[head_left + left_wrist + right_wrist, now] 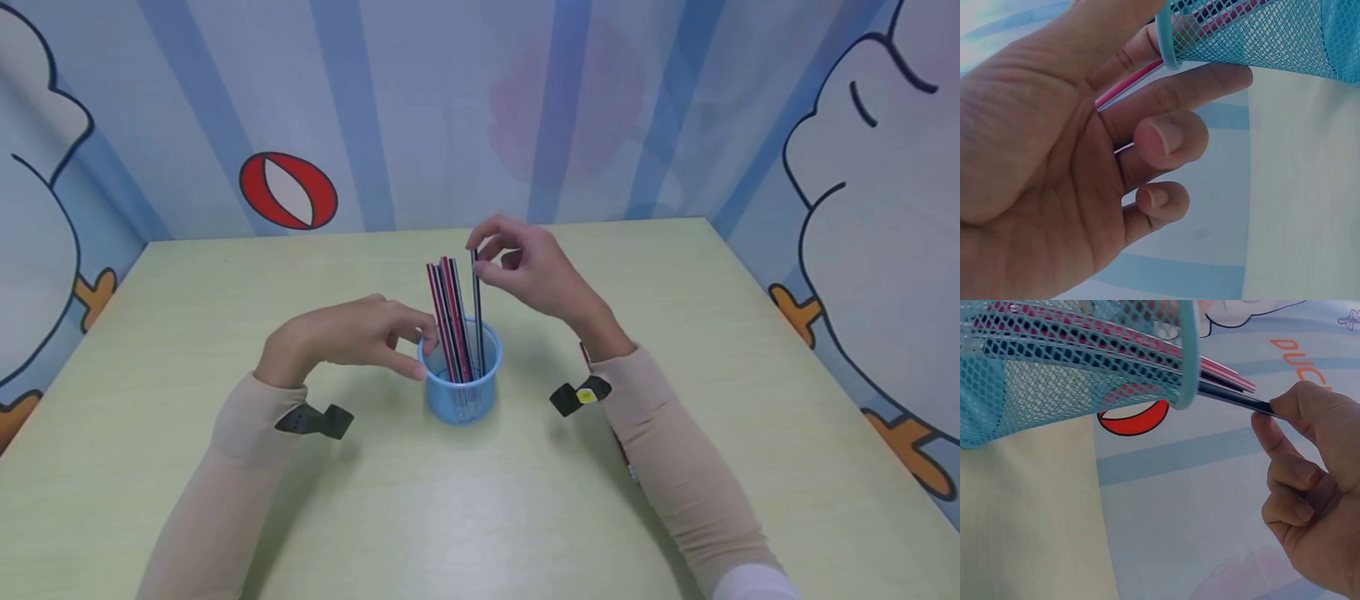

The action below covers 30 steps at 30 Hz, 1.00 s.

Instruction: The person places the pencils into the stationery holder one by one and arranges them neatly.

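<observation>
A light blue mesh pen cup [461,406] stands on the table, holding several slim red and black pencils [447,321] that lean to the left. My left hand [348,333] grips the cup's rim on its left side; in the left wrist view one finger shows through the mesh while another finger [1210,84] lies along the outside wall. Above the cup's right side, my right hand [534,268] pinches the upper end of a black pencil [477,308] between thumb and fingertips. That pencil stands nearly upright, apart from the bunch, its lower part inside the cup.
The pale wooden table [465,517] ends at a striped blue backdrop [442,108] with a red ball print. Cartoon prints cover both side walls. A black strap piece [579,395] sticks out from the right wrist, another [315,421] from the left.
</observation>
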Each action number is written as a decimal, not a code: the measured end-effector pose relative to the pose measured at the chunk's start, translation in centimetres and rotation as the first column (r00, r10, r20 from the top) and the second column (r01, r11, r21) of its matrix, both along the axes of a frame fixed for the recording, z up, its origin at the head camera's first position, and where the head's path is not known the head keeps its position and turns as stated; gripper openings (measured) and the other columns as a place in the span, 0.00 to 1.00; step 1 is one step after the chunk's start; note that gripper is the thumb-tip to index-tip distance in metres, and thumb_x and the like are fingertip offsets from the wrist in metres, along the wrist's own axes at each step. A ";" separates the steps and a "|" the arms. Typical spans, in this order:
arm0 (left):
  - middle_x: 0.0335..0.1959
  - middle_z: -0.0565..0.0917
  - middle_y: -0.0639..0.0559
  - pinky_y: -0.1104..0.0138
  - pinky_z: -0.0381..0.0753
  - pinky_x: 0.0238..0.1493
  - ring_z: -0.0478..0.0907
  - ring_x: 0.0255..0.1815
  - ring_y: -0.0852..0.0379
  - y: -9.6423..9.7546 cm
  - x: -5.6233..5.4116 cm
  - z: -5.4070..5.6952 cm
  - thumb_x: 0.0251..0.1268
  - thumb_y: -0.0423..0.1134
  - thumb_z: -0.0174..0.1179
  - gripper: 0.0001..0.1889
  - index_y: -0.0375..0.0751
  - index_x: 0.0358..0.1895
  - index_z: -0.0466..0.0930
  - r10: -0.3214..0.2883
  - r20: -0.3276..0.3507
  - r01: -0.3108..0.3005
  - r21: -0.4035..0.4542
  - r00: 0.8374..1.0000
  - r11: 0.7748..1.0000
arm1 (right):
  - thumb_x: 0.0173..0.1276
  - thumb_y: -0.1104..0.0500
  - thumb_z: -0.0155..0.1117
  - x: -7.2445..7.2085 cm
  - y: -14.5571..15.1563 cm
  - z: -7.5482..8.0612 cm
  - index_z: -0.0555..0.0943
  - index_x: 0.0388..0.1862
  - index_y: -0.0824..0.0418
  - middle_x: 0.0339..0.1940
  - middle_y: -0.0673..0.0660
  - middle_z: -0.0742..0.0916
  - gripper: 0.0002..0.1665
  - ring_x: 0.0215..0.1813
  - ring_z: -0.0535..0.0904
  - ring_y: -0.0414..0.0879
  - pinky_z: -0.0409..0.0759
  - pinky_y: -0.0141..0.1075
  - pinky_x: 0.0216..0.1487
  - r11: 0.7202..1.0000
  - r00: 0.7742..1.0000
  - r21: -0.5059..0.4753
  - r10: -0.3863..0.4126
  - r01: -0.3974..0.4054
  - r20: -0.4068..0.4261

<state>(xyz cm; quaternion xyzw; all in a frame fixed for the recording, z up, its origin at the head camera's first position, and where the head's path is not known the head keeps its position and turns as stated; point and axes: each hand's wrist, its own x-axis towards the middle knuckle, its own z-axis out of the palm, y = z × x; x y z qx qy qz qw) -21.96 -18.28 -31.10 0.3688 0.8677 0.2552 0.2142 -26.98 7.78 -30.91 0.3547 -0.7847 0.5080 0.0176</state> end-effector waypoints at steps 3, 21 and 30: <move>0.43 0.82 0.57 0.59 0.75 0.40 0.78 0.41 0.56 0.0 0.0 0.1 0.64 0.49 0.69 0.13 0.51 0.44 0.78 -0.004 0.002 0.004 0.009 1.000 1.000 | 0.71 0.63 0.62 -0.1 -0.4 -0.3 0.80 0.50 0.58 0.43 0.57 0.86 0.10 0.37 0.83 0.47 0.74 0.36 0.33 0.999 1.000 0.038 0.015 -0.015 0.004; 0.48 0.84 0.54 0.57 0.77 0.50 0.80 0.59 0.50 0.2 0.2 0.1 0.64 0.48 0.69 0.11 0.52 0.44 0.78 0.010 0.015 -0.010 -0.002 1.000 1.000 | 0.74 0.63 0.60 -0.2 4.7 -0.1 0.79 0.62 0.52 0.43 0.53 0.88 0.19 0.43 0.85 0.45 0.80 0.42 0.47 0.964 0.998 0.266 0.010 -0.025 0.060; 0.37 0.80 0.57 0.62 0.71 0.35 0.75 0.33 0.57 0.1 0.3 0.2 0.64 0.47 0.69 0.13 0.47 0.45 0.79 0.011 -0.005 -0.011 -0.029 1.000 1.000 | 0.75 0.61 0.60 -0.5 8.5 -0.9 0.79 0.60 0.51 0.47 0.53 0.87 0.17 0.48 0.83 0.50 0.78 0.46 0.51 0.865 0.989 0.495 0.005 -0.077 0.145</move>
